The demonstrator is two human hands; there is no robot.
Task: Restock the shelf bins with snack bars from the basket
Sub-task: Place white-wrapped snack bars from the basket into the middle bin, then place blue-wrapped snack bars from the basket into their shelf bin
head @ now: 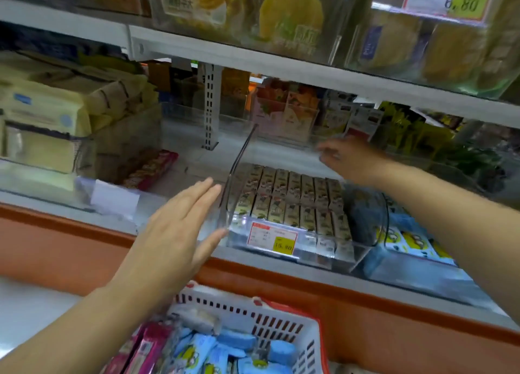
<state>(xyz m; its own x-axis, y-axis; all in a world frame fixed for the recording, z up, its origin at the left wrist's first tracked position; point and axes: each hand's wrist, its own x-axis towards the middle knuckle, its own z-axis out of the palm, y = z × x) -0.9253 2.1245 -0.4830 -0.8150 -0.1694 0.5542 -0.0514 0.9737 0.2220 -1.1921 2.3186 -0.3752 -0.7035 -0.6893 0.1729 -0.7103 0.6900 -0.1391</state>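
- Head view: snack bars [292, 202] stand packed in rows inside a clear shelf bin [323, 251], which carries a yellow-and-red price tag [274, 237] on its front wall.
- Left hand [180, 227] is flat with fingers straight and together, its fingertips at the bin's left wall, gripping nothing.
- Right hand [349, 157] reaches over the bin's back edge; it is blurred, with fingers loosely outstretched.
- Below the orange shelf edge [365, 297] sits a white basket [253, 309] with a red rim, holding blue packets [208, 351] and pink packs [149, 348].
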